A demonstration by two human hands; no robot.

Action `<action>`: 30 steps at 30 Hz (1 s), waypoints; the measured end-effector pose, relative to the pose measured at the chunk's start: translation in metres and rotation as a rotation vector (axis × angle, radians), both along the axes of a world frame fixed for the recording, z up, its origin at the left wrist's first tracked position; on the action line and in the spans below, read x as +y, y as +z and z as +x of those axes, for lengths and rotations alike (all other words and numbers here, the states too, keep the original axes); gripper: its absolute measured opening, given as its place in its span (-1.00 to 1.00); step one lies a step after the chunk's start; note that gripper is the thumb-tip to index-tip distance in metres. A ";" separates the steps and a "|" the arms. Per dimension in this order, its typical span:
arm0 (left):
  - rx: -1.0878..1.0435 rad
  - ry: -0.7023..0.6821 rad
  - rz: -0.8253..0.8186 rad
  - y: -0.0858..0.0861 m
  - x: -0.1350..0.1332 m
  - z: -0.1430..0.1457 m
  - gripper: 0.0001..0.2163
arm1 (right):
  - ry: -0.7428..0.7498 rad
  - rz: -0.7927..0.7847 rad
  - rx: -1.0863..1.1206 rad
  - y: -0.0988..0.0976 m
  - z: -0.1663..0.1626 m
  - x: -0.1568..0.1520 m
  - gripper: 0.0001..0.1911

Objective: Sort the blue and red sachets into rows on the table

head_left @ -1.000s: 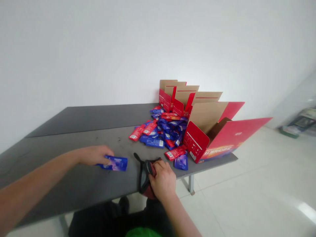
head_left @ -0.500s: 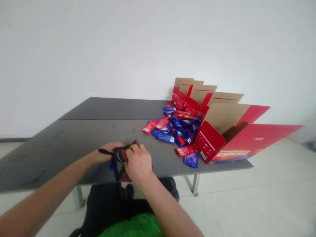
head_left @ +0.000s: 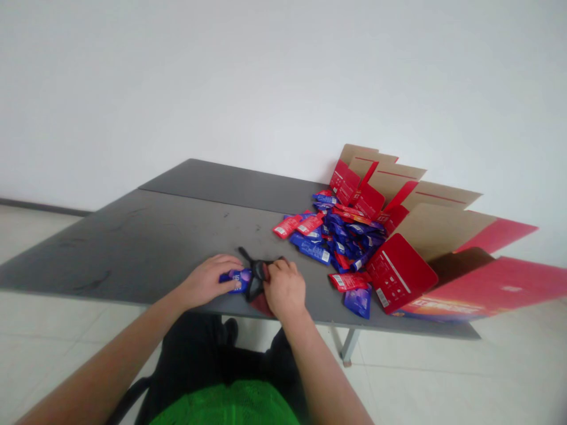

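My left hand (head_left: 208,280) is closed around a blue-purple packet (head_left: 240,281) low over the table's front edge. Right beside the packet is a dark red and black soft item (head_left: 261,302), with a round black part and a thin black strap; its exact kind is unclear. My right hand (head_left: 286,287) grips this item from the right side, fingers curled over it. The packet's right end meets the black part, and I cannot tell whether it is inside or against it.
A heap of blue and red packets (head_left: 341,236) lies right of centre on the grey table (head_left: 177,224). Several open red cardboard boxes (head_left: 398,271) stand in a row along the right side, flaps raised. A purple packet (head_left: 358,301) lies near the front edge.
The view has swung, so the table and boxes sit differently in frame. My left hand has shifted from the dark item's side onto the blue packet, which shows more now. My right hand keeps its hold.
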State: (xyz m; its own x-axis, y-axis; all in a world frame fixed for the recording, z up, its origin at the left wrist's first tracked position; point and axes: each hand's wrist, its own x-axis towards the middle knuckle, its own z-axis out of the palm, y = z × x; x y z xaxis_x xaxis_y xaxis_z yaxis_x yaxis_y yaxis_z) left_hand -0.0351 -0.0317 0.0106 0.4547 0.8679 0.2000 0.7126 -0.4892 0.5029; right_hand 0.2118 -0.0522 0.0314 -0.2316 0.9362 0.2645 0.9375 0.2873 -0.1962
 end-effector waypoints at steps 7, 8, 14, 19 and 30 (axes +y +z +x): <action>0.008 -0.025 0.052 -0.005 -0.001 0.000 -0.70 | -0.026 0.046 0.045 0.027 -0.005 -0.001 -0.83; 0.006 -0.025 0.054 -0.006 -0.001 0.001 -0.70 | 0.056 0.056 0.053 0.027 -0.020 -0.004 -0.83; 0.024 -0.004 0.063 -0.008 -0.007 0.001 -0.60 | 0.188 -0.008 0.042 0.004 -0.037 -0.007 -0.92; 0.046 -0.033 0.078 -0.009 -0.010 -0.001 -0.56 | 0.008 -0.027 -0.006 0.006 0.001 0.009 -0.86; 0.052 -0.037 0.130 -0.003 -0.011 0.007 -0.72 | 0.081 0.011 0.081 0.004 -0.004 -0.003 -0.82</action>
